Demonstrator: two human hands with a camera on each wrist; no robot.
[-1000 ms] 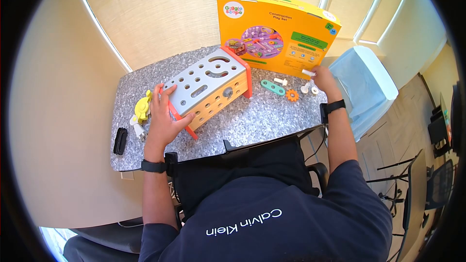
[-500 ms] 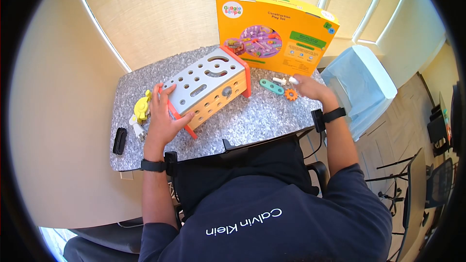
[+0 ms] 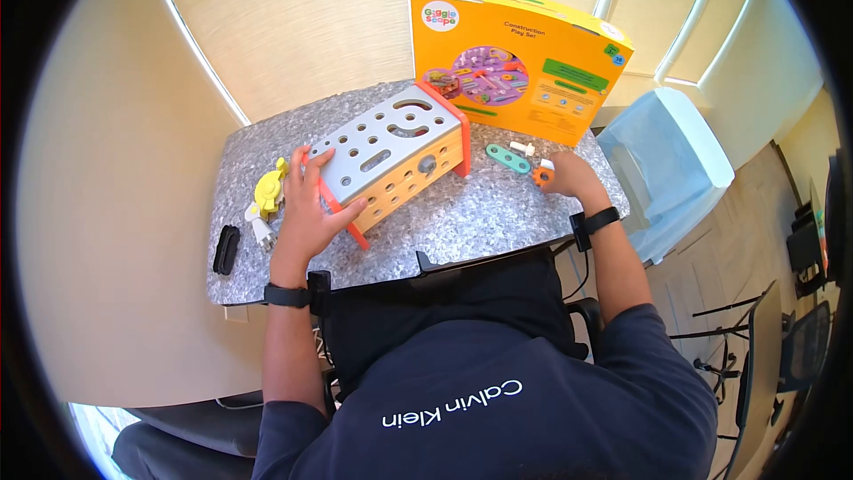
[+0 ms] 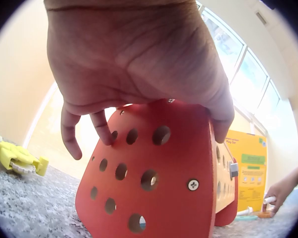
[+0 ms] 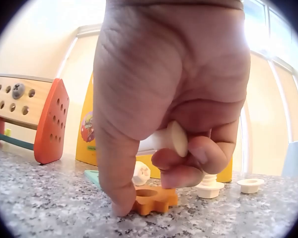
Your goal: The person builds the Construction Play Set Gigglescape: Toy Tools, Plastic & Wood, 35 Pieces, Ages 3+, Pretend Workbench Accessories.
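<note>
The left hand (image 3: 306,213) grips the near left end of the toy workbench (image 3: 400,144), its thumb on the wooden side; in the left wrist view the palm lies over the red end panel (image 4: 154,168). Low over the table, the right hand (image 5: 171,84) holds a white bolt (image 5: 175,139) in its curled fingers. Its thumb and a fingertip reach down to the orange gear (image 5: 156,198), which lies flat on the table. A teal strip with holes (image 3: 508,158) and another white bolt (image 3: 522,148) lie left of the gear.
A yellow box (image 3: 524,62) stands at the back of the speckled table (image 3: 400,249). Yellow (image 3: 269,191) and white pieces and a black object (image 3: 227,250) lie at the left. A white nut (image 5: 250,185) lies right of the gear. A blue-lined bin (image 3: 675,169) stands beyond the right edge.
The right hand has moved left with the white bolt, then down to the orange gear. The left hand stays on the workbench. The head view has shifted slightly.
</note>
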